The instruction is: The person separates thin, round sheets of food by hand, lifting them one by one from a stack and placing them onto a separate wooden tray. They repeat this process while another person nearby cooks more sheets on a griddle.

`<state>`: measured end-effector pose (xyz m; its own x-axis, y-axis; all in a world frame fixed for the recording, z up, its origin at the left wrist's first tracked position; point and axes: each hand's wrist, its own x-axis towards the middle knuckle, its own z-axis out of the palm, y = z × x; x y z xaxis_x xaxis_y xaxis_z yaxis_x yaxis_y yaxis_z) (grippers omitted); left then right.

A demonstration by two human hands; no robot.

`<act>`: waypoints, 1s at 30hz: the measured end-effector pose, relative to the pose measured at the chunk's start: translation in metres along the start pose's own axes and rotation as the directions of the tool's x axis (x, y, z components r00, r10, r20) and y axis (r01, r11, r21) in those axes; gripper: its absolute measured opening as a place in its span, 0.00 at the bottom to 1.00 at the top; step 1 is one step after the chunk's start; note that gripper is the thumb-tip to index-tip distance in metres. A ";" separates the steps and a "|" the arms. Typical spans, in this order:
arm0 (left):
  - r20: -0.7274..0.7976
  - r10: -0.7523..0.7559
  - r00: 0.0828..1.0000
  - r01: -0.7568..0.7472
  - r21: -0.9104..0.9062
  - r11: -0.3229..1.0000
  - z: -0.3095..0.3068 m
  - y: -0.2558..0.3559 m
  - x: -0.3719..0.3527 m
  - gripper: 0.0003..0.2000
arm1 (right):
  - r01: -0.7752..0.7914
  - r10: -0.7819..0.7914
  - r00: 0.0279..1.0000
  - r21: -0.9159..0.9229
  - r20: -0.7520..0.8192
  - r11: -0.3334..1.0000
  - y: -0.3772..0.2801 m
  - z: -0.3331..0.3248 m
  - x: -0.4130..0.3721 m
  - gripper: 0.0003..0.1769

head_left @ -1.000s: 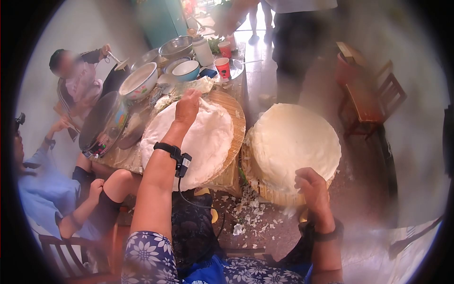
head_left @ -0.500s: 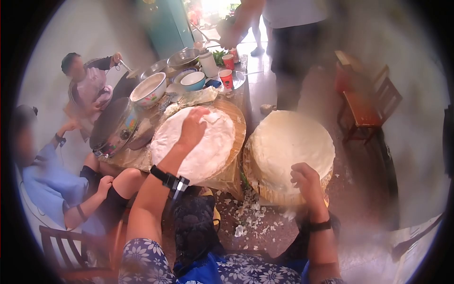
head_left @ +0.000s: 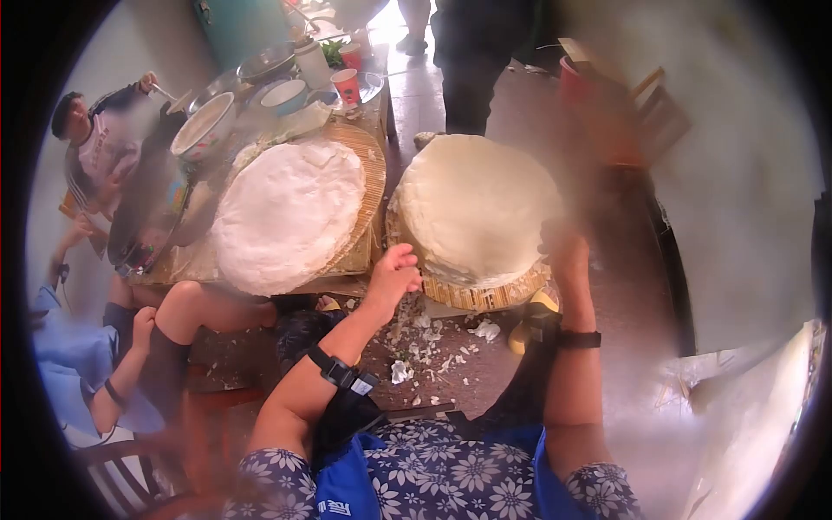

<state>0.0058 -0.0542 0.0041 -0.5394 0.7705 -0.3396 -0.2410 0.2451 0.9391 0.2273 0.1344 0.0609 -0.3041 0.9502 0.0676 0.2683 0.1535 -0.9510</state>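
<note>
A tall stack of round, thin, cream-white sheets [head_left: 481, 204] stands in front of me on a round woven bamboo mat [head_left: 481, 299]. At its lower left edge is my left hand [head_left: 397, 277], fingers loosely bent and apart, nothing visible in them. My right hand [head_left: 566, 247] is at the stack's right edge; blur hides its fingers and whether it grips a sheet. To the left, a whiter round sheet [head_left: 290, 217] with a wrinkled surface lies on another bamboo mat [head_left: 373, 178] on the table.
Bowls, including an enamel basin [head_left: 204, 126], a white-blue bowl [head_left: 284, 97] and red paper cups [head_left: 345, 87], crowd the table's far end. White scraps [head_left: 425, 347] litter the floor. People sit at the left; another person [head_left: 472, 69] stands ahead. A wooden chair [head_left: 620, 130] is at right.
My left hand has moved right, off the whiter sheet, to the stack's left side. My right hand has moved up along its right edge. The view has turned rightward.
</note>
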 end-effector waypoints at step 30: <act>-0.050 -0.088 0.995 0.065 -0.349 0.935 0.000 -0.013 0.061 0.16 | 0.223 -0.352 0.936 -0.723 -0.030 0.654 0.065 0.013 0.065 0.11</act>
<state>-0.0244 -0.0106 -0.0287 -0.5556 0.7158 -0.4231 -0.5423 0.0738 0.8370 0.2134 0.2029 -0.0005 -0.3518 0.8432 0.4065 0.7685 0.5081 -0.3890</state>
